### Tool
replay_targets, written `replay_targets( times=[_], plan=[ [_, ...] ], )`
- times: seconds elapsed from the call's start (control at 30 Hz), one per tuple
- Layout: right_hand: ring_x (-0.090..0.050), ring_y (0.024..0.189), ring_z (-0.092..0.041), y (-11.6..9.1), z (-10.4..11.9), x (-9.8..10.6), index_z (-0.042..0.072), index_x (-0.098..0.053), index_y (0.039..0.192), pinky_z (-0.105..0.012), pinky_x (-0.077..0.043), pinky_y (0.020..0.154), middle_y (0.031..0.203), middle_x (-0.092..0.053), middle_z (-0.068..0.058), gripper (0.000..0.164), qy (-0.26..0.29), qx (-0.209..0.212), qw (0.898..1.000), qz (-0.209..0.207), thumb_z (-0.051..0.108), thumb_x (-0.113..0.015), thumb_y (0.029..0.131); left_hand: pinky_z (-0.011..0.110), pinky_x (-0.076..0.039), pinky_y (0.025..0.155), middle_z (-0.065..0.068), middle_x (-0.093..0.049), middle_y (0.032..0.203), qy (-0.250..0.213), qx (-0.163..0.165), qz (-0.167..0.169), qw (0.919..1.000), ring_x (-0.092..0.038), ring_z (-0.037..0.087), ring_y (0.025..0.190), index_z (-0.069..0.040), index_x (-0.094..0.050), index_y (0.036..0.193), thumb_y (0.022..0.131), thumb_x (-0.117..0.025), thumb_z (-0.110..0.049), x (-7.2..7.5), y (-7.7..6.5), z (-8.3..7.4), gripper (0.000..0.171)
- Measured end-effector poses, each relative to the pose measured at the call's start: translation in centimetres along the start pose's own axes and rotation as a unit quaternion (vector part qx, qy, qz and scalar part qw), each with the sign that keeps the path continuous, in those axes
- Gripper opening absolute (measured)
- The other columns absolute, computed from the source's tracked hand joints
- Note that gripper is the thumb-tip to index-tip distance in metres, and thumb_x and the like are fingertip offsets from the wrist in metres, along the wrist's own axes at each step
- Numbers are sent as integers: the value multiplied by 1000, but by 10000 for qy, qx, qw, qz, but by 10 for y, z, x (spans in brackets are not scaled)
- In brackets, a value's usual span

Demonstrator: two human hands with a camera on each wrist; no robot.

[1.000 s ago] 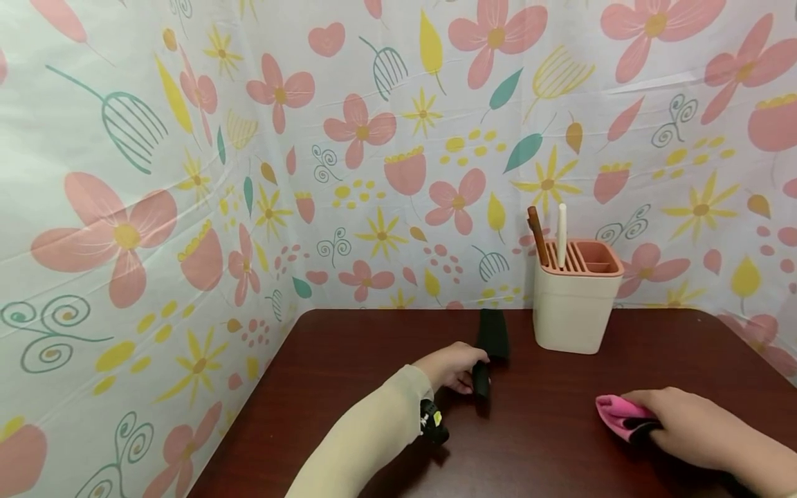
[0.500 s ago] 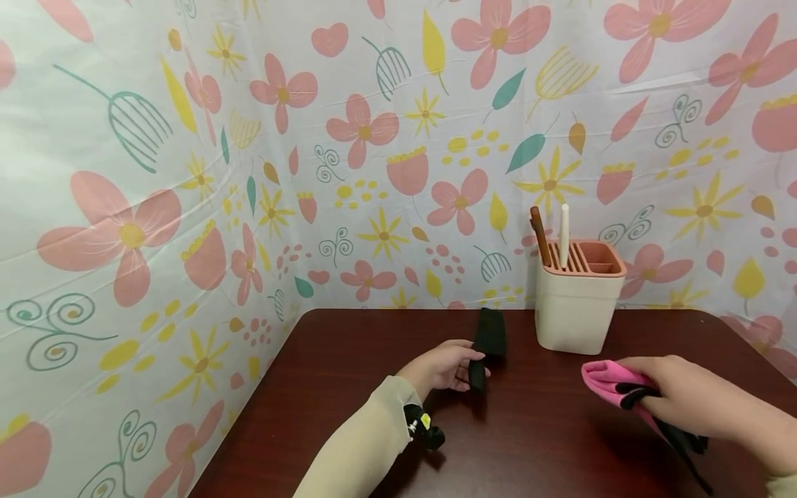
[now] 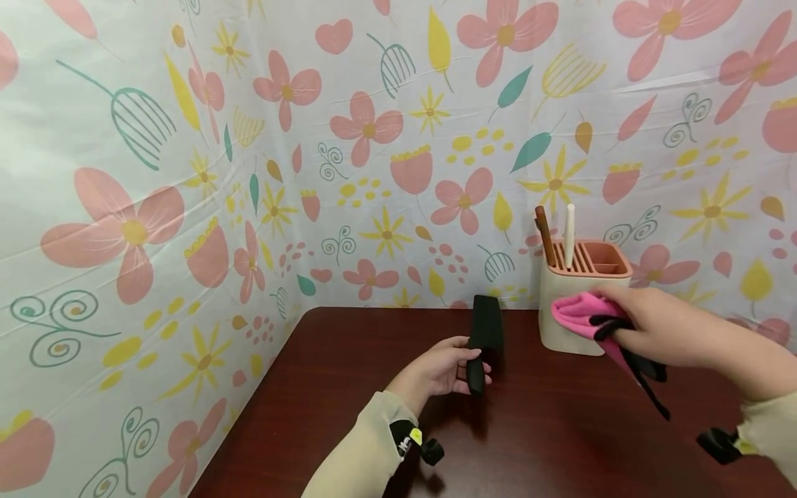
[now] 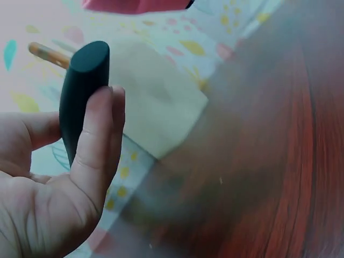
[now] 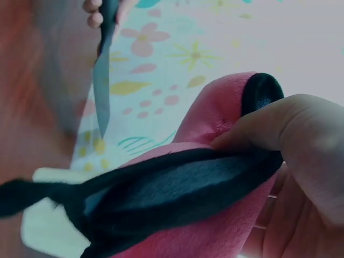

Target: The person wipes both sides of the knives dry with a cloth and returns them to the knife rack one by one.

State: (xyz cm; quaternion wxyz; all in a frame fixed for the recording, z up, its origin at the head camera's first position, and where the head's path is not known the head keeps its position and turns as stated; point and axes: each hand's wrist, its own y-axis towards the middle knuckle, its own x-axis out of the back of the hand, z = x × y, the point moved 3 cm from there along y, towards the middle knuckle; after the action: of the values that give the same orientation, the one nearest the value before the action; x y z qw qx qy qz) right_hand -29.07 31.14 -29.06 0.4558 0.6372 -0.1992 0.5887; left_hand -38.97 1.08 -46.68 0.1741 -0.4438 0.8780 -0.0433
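Two-handed, seemingly at a readying step: pinches a matt-black, broad-bladed knife (image 3: 487, 328) by the handle (image 3: 476, 377) in left hand (image 3: 438, 366), above the dark red-brown wooden table (image 3: 349, 346), pointing away; grips a folded pink plush cloth (image 3: 580, 315) with black edging in right hand (image 3: 672, 325). Likely calls next for easing cloth towards knife.

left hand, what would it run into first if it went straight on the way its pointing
Past the dark knife it grips, the left hand would probably meet the cream holder first. Depth is unclear, so it might pass in front instead.
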Motion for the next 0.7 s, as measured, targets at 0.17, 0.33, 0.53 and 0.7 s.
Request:
replay_targets(
  times=[0.17,0.33,0.53,0.7],
  plan=[
    [-47,68,-1,43,13,21,12,-67,127,-23,-41,63,83,-62,9,48,-155,318,9988,-328,-1,-74,82,39,-63,62,7,-74,98,-383,-317,34,9988,-77,24,83,-15,-45,143,104,-59,-18,-13,-13,-11,42],
    [-49,66,-12,94,29,28,15,-70,124,-28,-40,62,85,-68,1,41,-96,357,9977,-573,-2,-65,87,40,-63,60,8,-74,100,-555,-532,-34,9970,-77,25,82,-17,-47,136,102,-62,-17,-23,-24,-21,37],
    [-55,75,-20,144,40,6,16,-70,129,-37,-43,68,106,-75,-7,46,60,318,9960,-831,-3,-55,91,40,-63,58,7,-74,97,-533,-808,21,9953,-77,24,79,-19,-46,133,103,-60,-15,-32,-33,-27,33],
    [-56,80,-23,170,37,-27,17,-69,129,-39,-42,71,114,-74,-9,43,215,72,9973,-704,-1,-54,94,39,-62,57,6,-73,96,-491,-962,53,9941,-77,23,77,-19,-45,134,104,-59,-14,-35,-38,-29,34]
  ],
)
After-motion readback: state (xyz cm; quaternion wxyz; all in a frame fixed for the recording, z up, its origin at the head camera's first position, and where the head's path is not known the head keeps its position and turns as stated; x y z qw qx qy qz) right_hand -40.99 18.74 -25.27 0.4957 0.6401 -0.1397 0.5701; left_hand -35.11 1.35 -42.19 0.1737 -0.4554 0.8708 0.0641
